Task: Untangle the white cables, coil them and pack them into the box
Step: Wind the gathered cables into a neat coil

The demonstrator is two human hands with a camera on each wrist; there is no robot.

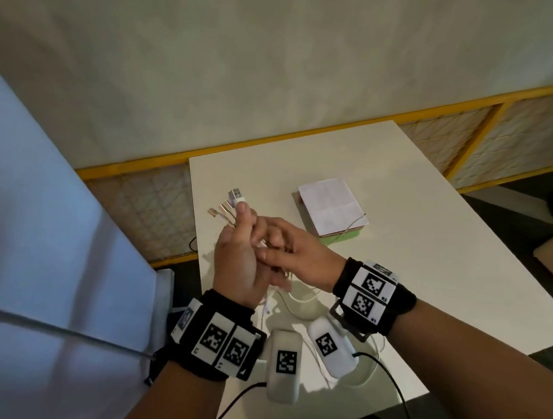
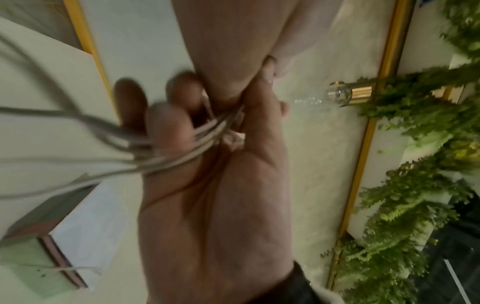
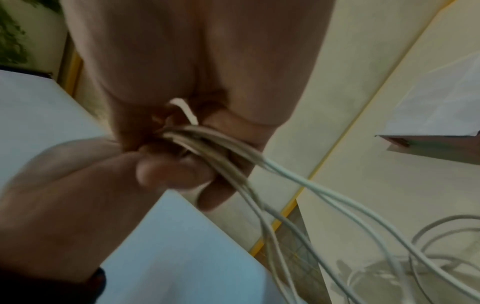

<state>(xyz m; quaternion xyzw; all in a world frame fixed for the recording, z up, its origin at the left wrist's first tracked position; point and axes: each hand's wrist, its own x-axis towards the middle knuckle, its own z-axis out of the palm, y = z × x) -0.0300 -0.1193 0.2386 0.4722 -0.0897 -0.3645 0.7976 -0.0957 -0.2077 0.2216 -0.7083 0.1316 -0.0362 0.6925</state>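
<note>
Several white cables are bunched together, and their USB plugs (image 1: 233, 200) stick up out of my left hand (image 1: 245, 220), which grips the bundle above the table. My right hand (image 1: 276, 245) lies against it and pinches the same strands (image 3: 298, 176) between thumb and fingers (image 3: 168, 174). In the left wrist view the cables (image 2: 103, 131) cross my curled left fingers (image 2: 166, 127). Loose loops (image 1: 298, 299) trail down onto the table under my wrists. The green box (image 1: 344, 237) stands behind my hands with a white paper sheet (image 1: 328, 206) on top, and one thin cable runs across its corner.
The white table (image 1: 428, 251) has bare room right of the box. Two white marker pods (image 1: 285, 362) with black leads hang below my wrists at the near edge. A yellow-framed mesh barrier (image 1: 467, 130) runs behind the table. A pale blue surface (image 1: 41, 227) rises at left.
</note>
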